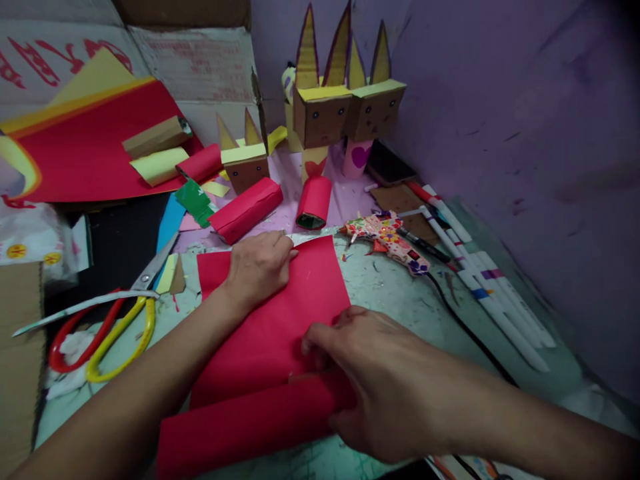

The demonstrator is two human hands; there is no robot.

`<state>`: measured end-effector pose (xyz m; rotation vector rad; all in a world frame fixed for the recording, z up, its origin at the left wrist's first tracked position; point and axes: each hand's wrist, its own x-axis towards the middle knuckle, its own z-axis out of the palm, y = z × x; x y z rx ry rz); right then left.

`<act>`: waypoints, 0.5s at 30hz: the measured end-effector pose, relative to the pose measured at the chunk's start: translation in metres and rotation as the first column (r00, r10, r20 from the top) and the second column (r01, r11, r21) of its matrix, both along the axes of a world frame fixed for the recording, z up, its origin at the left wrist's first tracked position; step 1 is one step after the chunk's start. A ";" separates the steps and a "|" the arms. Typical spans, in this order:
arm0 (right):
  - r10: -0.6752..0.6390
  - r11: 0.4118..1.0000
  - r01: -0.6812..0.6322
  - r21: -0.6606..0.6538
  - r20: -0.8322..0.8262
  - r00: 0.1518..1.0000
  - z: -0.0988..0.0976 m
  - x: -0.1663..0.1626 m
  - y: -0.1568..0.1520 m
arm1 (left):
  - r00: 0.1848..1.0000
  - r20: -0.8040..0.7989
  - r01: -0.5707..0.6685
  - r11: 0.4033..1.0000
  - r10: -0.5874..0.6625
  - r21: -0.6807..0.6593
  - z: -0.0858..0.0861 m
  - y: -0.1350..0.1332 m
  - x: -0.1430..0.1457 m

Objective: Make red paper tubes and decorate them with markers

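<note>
A sheet of red paper [280,313] lies on the table in front of me. Its near side forms a long red roll [240,423], with a small strip of brown showing along the inner side. My left hand [260,267] presses on the far part of the sheet, fingers curled under. Gripping the right end of the roll is my right hand [370,373], thumb at the near side and bent fingers over the top. Just beyond the sheet lie two short red paper-covered tubes [247,208], one with its open end [313,220] facing me.
Large scissors [120,327] with red and yellow handles lie at left. A patterned glue gun [387,240] rests at right, its cord trailing nearer. White markers [500,300] line the wall side. Cardboard box-headed figures [323,113] with pointed ears stand at the back.
</note>
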<state>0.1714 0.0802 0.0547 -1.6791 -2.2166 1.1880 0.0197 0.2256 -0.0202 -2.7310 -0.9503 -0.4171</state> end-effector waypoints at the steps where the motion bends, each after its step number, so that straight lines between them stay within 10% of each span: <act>1: 0.007 1.000 -0.007 -0.013 0.017 1.000 0.002 -0.001 0.004 | 1.000 0.001 -0.001 1.000 0.001 -0.007 0.000 0.000 0.000; 9: 0.220 0.952 -0.187 -0.241 0.118 0.968 0.013 -0.003 0.050 | 0.999 0.042 0.025 0.999 -0.025 -0.021 -0.003 0.006 -0.004; 15: 0.247 0.968 -0.243 -0.061 0.091 0.965 0.013 0.003 0.047 | 0.991 0.108 0.076 0.997 -0.075 -0.007 -0.004 0.011 -0.005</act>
